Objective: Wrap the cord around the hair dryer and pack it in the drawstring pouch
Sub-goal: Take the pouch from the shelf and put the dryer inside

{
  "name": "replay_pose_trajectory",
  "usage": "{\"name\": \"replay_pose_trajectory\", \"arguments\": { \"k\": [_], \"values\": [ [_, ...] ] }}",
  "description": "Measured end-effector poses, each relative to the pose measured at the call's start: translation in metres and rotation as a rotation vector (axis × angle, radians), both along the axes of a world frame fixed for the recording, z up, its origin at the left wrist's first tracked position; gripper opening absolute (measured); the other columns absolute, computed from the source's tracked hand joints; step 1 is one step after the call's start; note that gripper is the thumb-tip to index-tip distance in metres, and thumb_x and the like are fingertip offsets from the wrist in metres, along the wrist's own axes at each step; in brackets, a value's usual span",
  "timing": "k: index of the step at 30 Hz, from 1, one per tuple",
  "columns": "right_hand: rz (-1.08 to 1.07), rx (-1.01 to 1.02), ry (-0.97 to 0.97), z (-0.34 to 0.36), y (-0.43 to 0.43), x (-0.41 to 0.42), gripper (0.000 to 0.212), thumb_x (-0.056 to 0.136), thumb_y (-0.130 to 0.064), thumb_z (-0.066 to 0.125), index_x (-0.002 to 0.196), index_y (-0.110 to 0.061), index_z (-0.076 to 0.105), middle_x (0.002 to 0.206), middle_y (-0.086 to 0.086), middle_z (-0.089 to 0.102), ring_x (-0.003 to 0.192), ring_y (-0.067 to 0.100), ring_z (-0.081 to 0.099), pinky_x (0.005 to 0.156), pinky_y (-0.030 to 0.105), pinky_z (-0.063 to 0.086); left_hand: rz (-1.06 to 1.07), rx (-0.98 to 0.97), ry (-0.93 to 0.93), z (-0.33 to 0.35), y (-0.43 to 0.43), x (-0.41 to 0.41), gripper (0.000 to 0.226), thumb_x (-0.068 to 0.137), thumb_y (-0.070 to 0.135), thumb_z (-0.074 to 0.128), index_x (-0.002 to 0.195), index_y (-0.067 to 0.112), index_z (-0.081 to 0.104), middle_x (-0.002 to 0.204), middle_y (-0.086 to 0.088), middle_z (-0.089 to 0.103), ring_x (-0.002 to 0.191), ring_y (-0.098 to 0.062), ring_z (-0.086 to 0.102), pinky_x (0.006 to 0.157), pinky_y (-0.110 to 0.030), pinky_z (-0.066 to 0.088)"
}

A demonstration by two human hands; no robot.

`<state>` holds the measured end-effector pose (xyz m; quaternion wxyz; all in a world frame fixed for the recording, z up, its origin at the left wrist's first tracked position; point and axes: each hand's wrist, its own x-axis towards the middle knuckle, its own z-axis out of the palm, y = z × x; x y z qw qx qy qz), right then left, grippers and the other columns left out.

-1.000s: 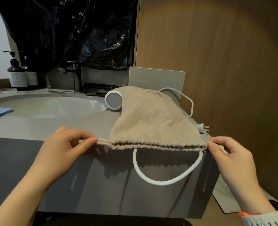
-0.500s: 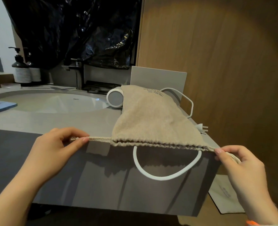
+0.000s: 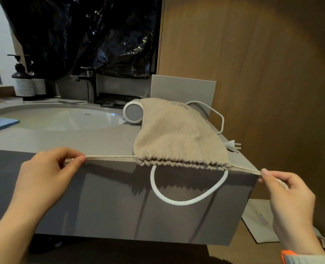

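A beige drawstring pouch [image 3: 177,134] lies on the grey counter [image 3: 72,141], draped over the white hair dryer [image 3: 133,113], whose round end shows at the pouch's far left. The white cord [image 3: 188,201] hangs in a loop below the pouch's gathered mouth, over the counter's front edge. Another stretch of cord runs behind the pouch to the plug [image 3: 233,146] on the right. My left hand [image 3: 49,174] pinches the left drawstring, which is taut. My right hand [image 3: 289,199] pinches the right drawstring, also taut.
A white sink basin [image 3: 62,119] with a dark faucet [image 3: 87,82] sits to the left. Dark pump bottles [image 3: 23,80] stand at the far left. A grey panel [image 3: 182,88] and a wooden wall [image 3: 272,73] rise behind the pouch. White paper [image 3: 259,221] lies on the floor.
Both hands have drawn apart, pulling the drawstrings outward. The pouch mouth has gathered and narrowed around the hanging cord loop.
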<state>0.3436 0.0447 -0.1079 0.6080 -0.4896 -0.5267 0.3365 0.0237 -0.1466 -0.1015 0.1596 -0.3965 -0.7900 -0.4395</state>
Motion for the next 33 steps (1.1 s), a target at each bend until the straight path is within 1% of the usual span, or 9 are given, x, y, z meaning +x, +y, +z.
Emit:
{"name": "replay_pose_trajectory", "arguments": {
  "k": [3, 6, 9, 13, 18, 22, 24, 27, 33],
  "values": [
    [0.059, -0.065, -0.018, -0.003, 0.001, -0.003, 0.007, 0.089, -0.019, 0.060, 0.082, -0.016, 0.061, 0.082, 0.000, 0.060, 0.085, 0.015, 0.053, 0.075, 0.038, 0.041, -0.120, -0.127, 0.035, 0.002, 0.008, 0.018, 0.029, 0.080, 0.025, 0.069, 0.066, 0.044, 0.054, 0.067, 0.011, 0.061, 0.068, -0.012, 0.053, 0.057, -0.025, 0.036],
    [0.096, 0.009, -0.080, -0.003, -0.002, -0.004, 0.003, 0.089, -0.017, 0.060, 0.087, -0.018, 0.060, 0.088, 0.000, 0.059, 0.095, 0.023, 0.052, 0.077, 0.038, 0.042, -0.202, -0.164, 0.031, -0.005, 0.017, 0.029, 0.009, 0.081, 0.047, 0.060, 0.076, 0.040, 0.059, 0.075, 0.011, 0.061, 0.080, -0.014, 0.053, 0.064, -0.025, 0.038],
    [0.109, 0.179, -0.333, -0.002, -0.006, -0.007, 0.016, 0.086, -0.034, 0.063, 0.101, -0.030, 0.057, 0.109, -0.009, 0.053, 0.111, 0.014, 0.041, 0.095, 0.043, 0.036, -0.191, -0.122, 0.103, -0.011, 0.027, 0.038, 0.050, 0.078, 0.062, 0.033, 0.100, 0.029, 0.063, 0.085, 0.004, 0.054, 0.089, -0.023, 0.050, 0.076, -0.032, 0.034],
    [0.163, 0.315, -0.591, 0.004, -0.011, -0.018, 0.012, 0.079, -0.048, 0.050, 0.091, -0.051, 0.051, 0.103, -0.028, 0.050, 0.115, 0.007, 0.036, 0.102, 0.044, 0.028, -0.276, -0.148, 0.147, -0.008, 0.040, 0.056, 0.061, 0.075, 0.067, 0.032, 0.113, 0.030, 0.060, 0.100, 0.012, 0.051, 0.099, -0.014, 0.045, 0.082, -0.025, 0.030],
    [0.102, 0.399, -0.511, 0.001, -0.017, -0.026, 0.011, 0.085, -0.031, 0.050, 0.091, -0.037, 0.057, 0.092, -0.020, 0.054, 0.103, 0.009, 0.044, 0.094, 0.058, 0.041, -0.281, -0.009, 0.102, -0.008, 0.048, 0.067, 0.007, 0.083, 0.040, 0.056, 0.085, 0.037, 0.062, 0.079, 0.021, 0.057, 0.085, -0.011, 0.050, 0.068, -0.013, 0.034],
    [0.113, 0.321, -0.418, -0.002, -0.012, -0.025, 0.016, 0.087, -0.020, 0.058, 0.098, -0.031, 0.062, 0.098, -0.010, 0.058, 0.098, 0.008, 0.048, 0.085, 0.039, 0.047, -0.318, 0.013, 0.051, -0.012, 0.046, 0.068, 0.018, 0.088, 0.043, 0.057, 0.072, 0.037, 0.062, 0.064, 0.011, 0.061, 0.079, -0.006, 0.053, 0.062, -0.013, 0.033],
    [0.132, 0.271, -0.366, -0.002, -0.011, -0.023, 0.020, 0.087, -0.019, 0.058, 0.103, -0.031, 0.060, 0.101, -0.007, 0.058, 0.095, 0.008, 0.050, 0.082, 0.033, 0.046, -0.326, 0.039, -0.001, -0.010, 0.044, 0.065, 0.022, 0.089, 0.045, 0.054, 0.070, 0.038, 0.062, 0.076, 0.023, 0.064, 0.083, -0.002, 0.055, 0.060, -0.011, 0.035],
    [0.149, 0.214, -0.295, 0.000, -0.010, -0.024, 0.021, 0.086, -0.017, 0.060, 0.101, -0.032, 0.057, 0.099, -0.007, 0.059, 0.093, 0.008, 0.055, 0.082, 0.032, 0.048, -0.298, 0.085, -0.080, -0.007, 0.043, 0.062, 0.026, 0.091, 0.025, 0.054, 0.068, 0.034, 0.064, 0.066, 0.025, 0.064, 0.078, 0.000, 0.058, 0.061, -0.008, 0.039],
    [0.129, 0.153, -0.167, 0.005, -0.009, -0.022, 0.021, 0.086, -0.012, 0.062, 0.101, -0.026, 0.057, 0.089, -0.014, 0.062, 0.088, 0.005, 0.060, 0.081, 0.034, 0.052, -0.208, 0.130, -0.180, -0.001, 0.035, 0.050, 0.028, 0.092, 0.025, 0.053, 0.066, 0.033, 0.063, 0.065, 0.025, 0.063, 0.078, 0.003, 0.057, 0.058, -0.004, 0.035]
  ]
}}
